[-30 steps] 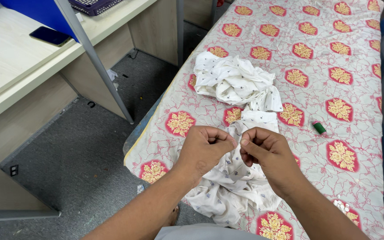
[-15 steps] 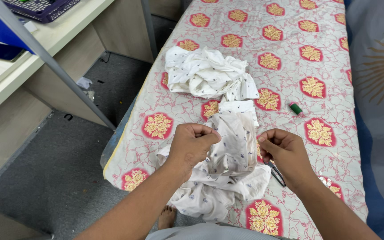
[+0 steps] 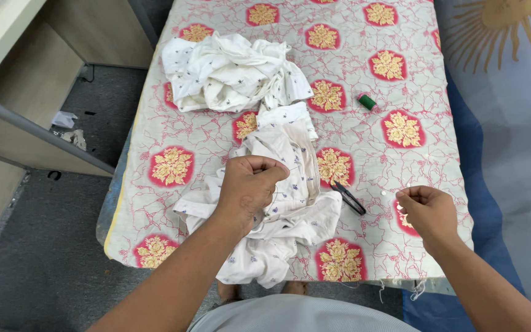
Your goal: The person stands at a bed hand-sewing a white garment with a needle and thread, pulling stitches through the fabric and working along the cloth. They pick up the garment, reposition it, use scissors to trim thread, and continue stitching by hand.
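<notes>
Gripping a bunched white cloth near the counter's front edge, the left hand was clenched; the right hand pinched something tiny beside scissors.

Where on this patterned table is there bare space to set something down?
The table cover is bare along the far right, beyond the green spool, and on the left beside the left hand. A smaller gap lies between the scissors and the right hand. The middle is crowded: the crumpled white garment and the held white cloth.
</notes>
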